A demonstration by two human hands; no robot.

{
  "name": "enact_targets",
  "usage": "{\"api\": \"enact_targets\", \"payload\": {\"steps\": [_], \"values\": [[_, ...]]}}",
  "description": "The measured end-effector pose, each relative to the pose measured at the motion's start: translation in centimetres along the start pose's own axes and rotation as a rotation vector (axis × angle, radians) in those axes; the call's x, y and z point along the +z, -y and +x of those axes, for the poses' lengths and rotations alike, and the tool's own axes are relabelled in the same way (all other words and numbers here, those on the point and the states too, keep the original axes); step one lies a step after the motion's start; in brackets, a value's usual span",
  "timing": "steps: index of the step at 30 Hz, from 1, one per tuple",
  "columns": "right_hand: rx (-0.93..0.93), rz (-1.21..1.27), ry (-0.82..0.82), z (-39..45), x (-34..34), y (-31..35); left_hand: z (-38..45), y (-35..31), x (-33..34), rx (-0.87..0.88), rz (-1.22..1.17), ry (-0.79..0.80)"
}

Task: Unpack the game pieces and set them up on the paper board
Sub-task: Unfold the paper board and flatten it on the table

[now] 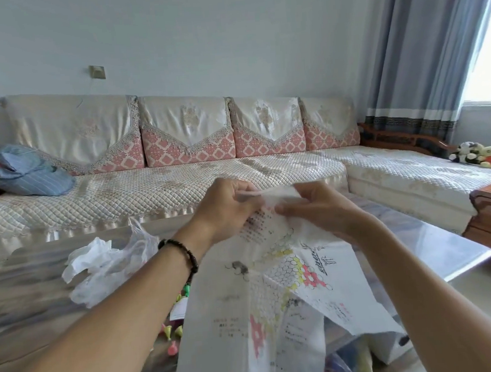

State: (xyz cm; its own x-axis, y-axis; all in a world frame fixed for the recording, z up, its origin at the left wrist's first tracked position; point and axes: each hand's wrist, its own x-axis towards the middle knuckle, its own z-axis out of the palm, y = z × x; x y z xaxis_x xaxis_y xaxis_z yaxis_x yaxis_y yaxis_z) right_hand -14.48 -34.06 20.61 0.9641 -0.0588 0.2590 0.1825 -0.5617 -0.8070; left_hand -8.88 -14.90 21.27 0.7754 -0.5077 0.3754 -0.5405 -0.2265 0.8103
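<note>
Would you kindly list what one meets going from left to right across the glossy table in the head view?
Crumpled clear plastic bag → small pink and green cone-shaped game pieces → creased white paper board printed with hexagon cells, pinched at its top edge by left hand and right hand.

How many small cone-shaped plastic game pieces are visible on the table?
4 clearly: pink cone, green cone, yellow-green cone and pink cone, left of the held paper board. More may be hidden behind it.
</note>
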Motion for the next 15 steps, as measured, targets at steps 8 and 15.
{"api": "enact_targets", "payload": {"steps": [8,15], "values": [[0.225,-0.397,0.031,-1.7,-2.8,-6.8,1.2,2.3,1.8,-0.126,-0.174,-0.167],[0.198,-0.28,-0.324,-2.6,-5.6,-5.8,1.2,4.5,3.3,-0.219,-0.062,-0.189]]}}
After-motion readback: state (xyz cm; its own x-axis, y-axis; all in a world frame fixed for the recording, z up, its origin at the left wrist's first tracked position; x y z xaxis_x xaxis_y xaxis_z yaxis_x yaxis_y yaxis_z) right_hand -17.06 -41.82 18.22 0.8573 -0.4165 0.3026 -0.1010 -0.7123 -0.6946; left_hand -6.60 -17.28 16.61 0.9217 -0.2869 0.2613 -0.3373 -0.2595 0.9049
